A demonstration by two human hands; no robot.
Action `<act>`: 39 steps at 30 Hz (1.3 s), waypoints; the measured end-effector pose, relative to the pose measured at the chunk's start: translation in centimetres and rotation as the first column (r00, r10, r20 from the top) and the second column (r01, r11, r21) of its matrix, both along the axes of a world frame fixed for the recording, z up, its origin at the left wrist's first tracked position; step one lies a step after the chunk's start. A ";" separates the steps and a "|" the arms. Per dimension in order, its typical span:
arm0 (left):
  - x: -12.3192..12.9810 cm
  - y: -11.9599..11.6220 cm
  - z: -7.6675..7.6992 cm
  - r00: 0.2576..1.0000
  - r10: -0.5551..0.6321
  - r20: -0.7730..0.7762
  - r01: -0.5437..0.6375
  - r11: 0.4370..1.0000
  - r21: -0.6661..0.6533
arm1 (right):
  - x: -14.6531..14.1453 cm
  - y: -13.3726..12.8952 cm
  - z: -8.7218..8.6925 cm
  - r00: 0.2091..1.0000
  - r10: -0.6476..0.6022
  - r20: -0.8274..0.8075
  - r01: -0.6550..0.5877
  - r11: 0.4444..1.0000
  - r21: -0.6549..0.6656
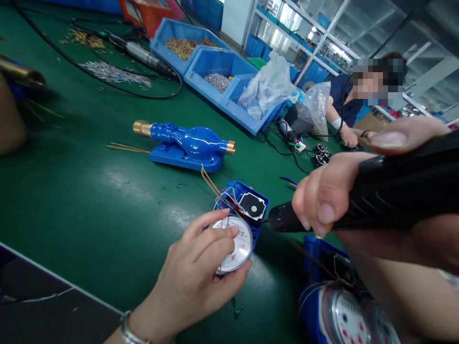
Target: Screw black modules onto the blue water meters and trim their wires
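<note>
My left hand is closed around a round white meter dial set in a small blue housing. Inside the housing's upper part lies a black square part, with thin coloured wires beside it. My right hand grips a black power screwdriver, whose tip touches or nearly touches the housing's right edge. A blue valve body with brass threaded ends lies behind the housing, its thin wires reaching toward it. More blue housings with dials sit below my right hand.
Blue bins holding small screws and plastic bags stand at the back. Loose pins, a corded screwdriver and a black cable lie at the upper left. Another person works at the upper right. The green table's front edge runs along the lower left.
</note>
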State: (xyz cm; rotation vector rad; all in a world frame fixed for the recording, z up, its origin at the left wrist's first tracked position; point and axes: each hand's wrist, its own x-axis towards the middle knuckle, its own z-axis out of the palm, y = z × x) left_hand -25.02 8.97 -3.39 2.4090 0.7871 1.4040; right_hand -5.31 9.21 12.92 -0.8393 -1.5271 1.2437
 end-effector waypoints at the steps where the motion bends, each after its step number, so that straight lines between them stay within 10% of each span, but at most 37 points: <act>1: 0.0 -0.1 0.0 1.000 -0.003 0.016 0.003 1.000 -0.007 | 0.0 0.2 0.2 1.000 0.014 0.005 -0.014 0.999 0.039; 28: 0.2 -0.3 -0.3 0.999 0.031 0.036 -0.031 1.000 -0.005 | -2.5 -0.4 0.2 0.954 -0.299 0.028 0.297 0.953 0.065; 39: -0.3 0.3 0.1 0.998 -0.052 0.036 0.053 0.998 -0.022 | 0.0 0.0 0.4 0.998 0.016 0.064 -0.025 0.989 0.146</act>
